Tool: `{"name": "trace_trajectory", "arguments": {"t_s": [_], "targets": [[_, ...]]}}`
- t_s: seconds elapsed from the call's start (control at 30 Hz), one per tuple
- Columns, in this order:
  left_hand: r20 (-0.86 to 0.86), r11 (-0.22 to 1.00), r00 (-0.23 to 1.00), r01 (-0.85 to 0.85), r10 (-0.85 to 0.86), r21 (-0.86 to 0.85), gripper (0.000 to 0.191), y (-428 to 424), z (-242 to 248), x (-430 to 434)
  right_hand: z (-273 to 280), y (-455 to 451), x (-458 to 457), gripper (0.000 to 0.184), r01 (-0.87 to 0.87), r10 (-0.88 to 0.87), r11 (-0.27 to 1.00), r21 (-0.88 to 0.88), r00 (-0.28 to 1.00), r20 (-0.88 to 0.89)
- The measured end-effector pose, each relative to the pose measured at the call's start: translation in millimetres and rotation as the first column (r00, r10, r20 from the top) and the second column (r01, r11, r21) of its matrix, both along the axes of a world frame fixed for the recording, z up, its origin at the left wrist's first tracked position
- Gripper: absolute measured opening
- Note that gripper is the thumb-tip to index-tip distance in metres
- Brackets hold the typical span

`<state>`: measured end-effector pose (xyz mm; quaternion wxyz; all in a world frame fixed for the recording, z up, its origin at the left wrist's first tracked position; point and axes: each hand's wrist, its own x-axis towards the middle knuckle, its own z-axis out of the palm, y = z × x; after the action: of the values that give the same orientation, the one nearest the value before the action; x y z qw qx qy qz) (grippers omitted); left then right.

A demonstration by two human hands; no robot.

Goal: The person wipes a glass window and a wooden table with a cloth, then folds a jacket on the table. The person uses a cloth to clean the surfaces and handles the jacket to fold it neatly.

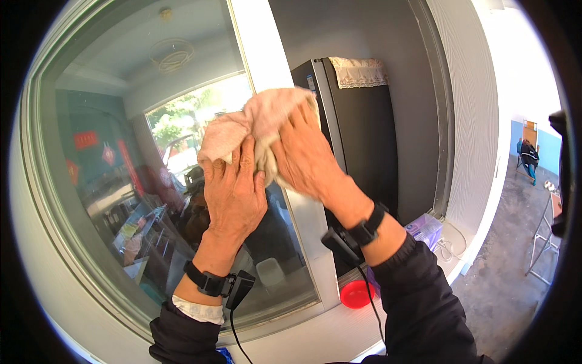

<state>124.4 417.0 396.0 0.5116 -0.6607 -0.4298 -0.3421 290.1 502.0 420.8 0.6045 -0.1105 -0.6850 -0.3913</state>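
Observation:
A pink and cream cloth [277, 109] lies bunched against the white frame [263, 50] of a sliding window, part of it over the glass pane [182, 109]. My left hand [235, 191] is on the cloth's lower left part, fingers pointing up and largely extended over the glass. My right hand [307, 154] presses the cloth's right part at the frame, its fingertips partly in the folds. Both wrists wear black straps with small devices and cables. How firmly the left fingers hold the cloth is hard to see.
A red plastic bowl [357, 294], a purple package [423, 229] and a white cable [450, 248] are on the sill. Behind the window opening stands a dark refrigerator [368, 136] with a lace cover [360, 73]. A folding metal stand [543, 245] is at the far right.

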Motion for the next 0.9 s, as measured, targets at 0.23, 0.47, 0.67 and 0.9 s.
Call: {"name": "trace_trajectory", "arguments": {"t_s": [0.23, 0.47, 0.67, 0.9], "targets": [[0.033, 0.998, 0.998, 0.043, -0.044, 0.045, 0.070, 3, 6, 2, 25, 4, 5, 0.023, 0.124, -0.121, 0.990, -0.062, 0.991, 0.051], [-0.044, 0.998, 0.999, -0.025, 0.022, -0.057, 0.068, -9, -1, 5, -16, -5, -5, 0.039, -0.145, 0.134, 0.985, -0.091, 0.984, -0.120], [-0.042, 0.998, 0.999, -0.020, 0.023, 0.066, 0.064, 9, 1, 1, 5, 45, -9, 0.047, -0.021, 0.016, 0.998, -0.059, 0.995, -0.095], [-0.104, 0.992, 0.990, -0.100, 0.092, -0.081, 0.063, 8, -59, -18, -89, 33, -17, 0.046, -0.063, 0.038, 0.963, -0.260, 0.994, -0.099]]}}
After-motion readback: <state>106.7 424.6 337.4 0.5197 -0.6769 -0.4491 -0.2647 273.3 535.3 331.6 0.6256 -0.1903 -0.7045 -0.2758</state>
